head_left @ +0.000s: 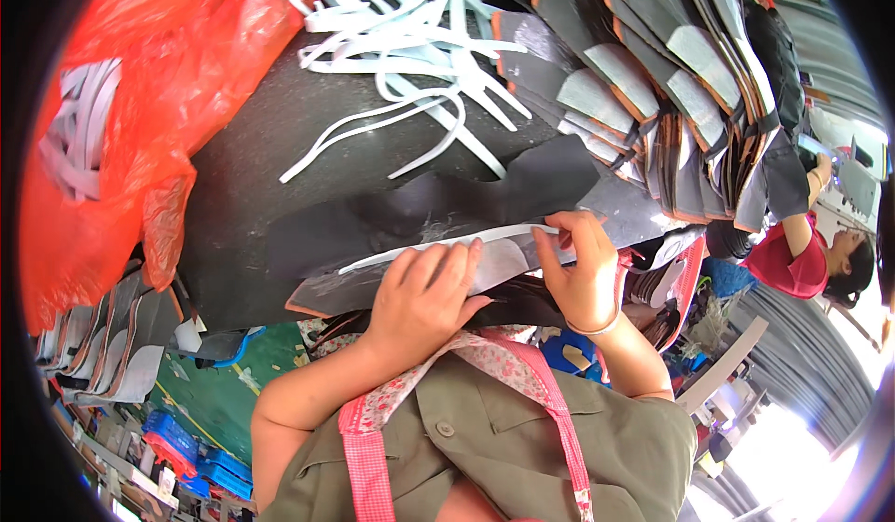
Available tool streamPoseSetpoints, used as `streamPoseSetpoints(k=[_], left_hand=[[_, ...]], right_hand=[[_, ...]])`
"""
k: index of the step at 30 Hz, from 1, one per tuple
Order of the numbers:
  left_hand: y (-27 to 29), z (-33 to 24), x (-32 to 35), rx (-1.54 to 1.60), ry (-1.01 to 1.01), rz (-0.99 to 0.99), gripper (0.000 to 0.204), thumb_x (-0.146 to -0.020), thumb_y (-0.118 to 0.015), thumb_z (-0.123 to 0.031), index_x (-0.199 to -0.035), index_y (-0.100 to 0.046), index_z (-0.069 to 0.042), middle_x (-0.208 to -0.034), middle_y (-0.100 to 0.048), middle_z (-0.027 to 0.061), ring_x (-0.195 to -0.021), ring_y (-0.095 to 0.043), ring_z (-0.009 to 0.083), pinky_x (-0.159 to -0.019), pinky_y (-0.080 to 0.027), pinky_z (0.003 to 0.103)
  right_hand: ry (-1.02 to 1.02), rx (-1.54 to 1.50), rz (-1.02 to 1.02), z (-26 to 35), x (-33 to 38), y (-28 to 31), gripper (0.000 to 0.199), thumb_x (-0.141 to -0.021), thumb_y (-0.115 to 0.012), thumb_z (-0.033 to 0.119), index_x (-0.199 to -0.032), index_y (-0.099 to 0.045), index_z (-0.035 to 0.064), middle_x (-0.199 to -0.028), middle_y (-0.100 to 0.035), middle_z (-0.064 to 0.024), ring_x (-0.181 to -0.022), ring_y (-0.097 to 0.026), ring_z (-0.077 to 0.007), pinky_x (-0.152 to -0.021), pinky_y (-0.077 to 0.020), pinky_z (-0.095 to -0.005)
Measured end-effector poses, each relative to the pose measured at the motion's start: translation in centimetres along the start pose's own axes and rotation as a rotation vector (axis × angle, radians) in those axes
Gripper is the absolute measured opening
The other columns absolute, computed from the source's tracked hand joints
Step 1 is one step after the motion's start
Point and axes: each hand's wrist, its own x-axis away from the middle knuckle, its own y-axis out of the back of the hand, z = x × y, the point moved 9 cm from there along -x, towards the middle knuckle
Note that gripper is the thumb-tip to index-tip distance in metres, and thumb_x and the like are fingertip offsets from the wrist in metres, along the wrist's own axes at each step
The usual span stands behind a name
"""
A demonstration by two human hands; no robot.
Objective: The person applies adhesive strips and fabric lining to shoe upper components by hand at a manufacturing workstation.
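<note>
A long white foam-like strip (396,254) lies along a black sheet piece (410,212) with a wavy far edge. The piece's near part has an orange edge and a grey patch (503,263). My left hand (421,291) rests on the piece with its fingers stretched out, the tips at the strip. At the strip's right end, my right hand (583,270) pinches it between thumb and fingers. Beyond the black piece, a tangled heap of similar white strips (410,42) lies on the dark table (242,149).
A red plastic bag (172,84) holding more white strips stands at the left. Stacked black pieces (653,84) with orange edges fill the far right. More pieces (117,354) sit at lower left, above a green floor (210,391). Another person (792,256) works at the right.
</note>
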Motion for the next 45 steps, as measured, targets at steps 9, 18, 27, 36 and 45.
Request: streamPoseSetpoints(k=[9,18,27,36,45], left_hand=[[-0.9,-0.7,-1.6,-0.223,0.006,0.084,0.063,-0.079,-0.066,-0.053,-0.127,-0.062,-0.012,-0.109,-0.053,0.0043,-0.097,-0.044,0.0254,-0.083,-0.037,0.042],[1.1,-1.4,0.1,-0.038,-0.129,0.023,0.029,-0.071,-0.061,-0.01,-0.098,-0.065,0.001,-0.097,-0.059,0.0136,-0.098,-0.059,0.0323,-0.085,-0.049,0.048],[1.9,-1.0,-0.3,0.005,-0.098,0.178,0.035,-0.071,-0.071,-0.023,-0.091,-0.064,0.004,-0.103,-0.064,0.0161,-0.102,-0.062,0.0335,-0.088,-0.049,0.046],[-3.4,-3.8,-3.1,-0.187,-0.018,0.139,0.077,-0.076,-0.063,-0.056,-0.132,-0.055,-0.003,-0.118,-0.051,0.0057,-0.106,-0.047,0.0251,-0.09,-0.04,0.042],[-5.0,-3.6,-2.0,-0.16,0.063,0.118,0.069,-0.081,-0.058,-0.06,-0.124,-0.061,-0.007,-0.122,-0.055,0.0061,-0.108,-0.048,0.0269,-0.092,-0.036,0.05]], right_hand=[[-0.048,-0.158,-0.101,-1.5,0.2,0.2,0.019,-0.078,-0.072,-0.006,-0.092,-0.061,-0.0016,-0.082,-0.063,-0.0113,-0.063,-0.064,-0.0199,-0.056,-0.051,-0.0283],[-0.187,-0.195,-0.12,-3.2,-0.1,0.0,0.018,-0.077,-0.075,-0.002,-0.084,-0.059,0.0012,-0.077,-0.059,-0.0103,-0.059,-0.062,-0.0228,-0.052,-0.0488,-0.031],[-0.026,-0.018,-0.005,-0.9,0.8,-1.1,0.012,-0.082,-0.071,0.009,-0.082,-0.06,0.0033,-0.078,-0.056,-0.013,-0.063,-0.058,-0.0345,-0.055,-0.0476,-0.0411],[0.471,0.088,-0.019,1.0,-6.0,1.1,0.033,-0.071,-0.078,0.02,-0.092,-0.061,0.0019,-0.085,-0.056,-0.0137,-0.09,-0.059,-0.0333,-0.076,-0.0484,-0.044],[0.609,0.08,0.478,4.3,-3.1,0.1,0.022,-0.068,-0.068,0.019,-0.075,-0.052,0.0054,-0.077,-0.057,-0.0102,-0.075,-0.055,-0.0293,-0.07,-0.0464,-0.0398]])
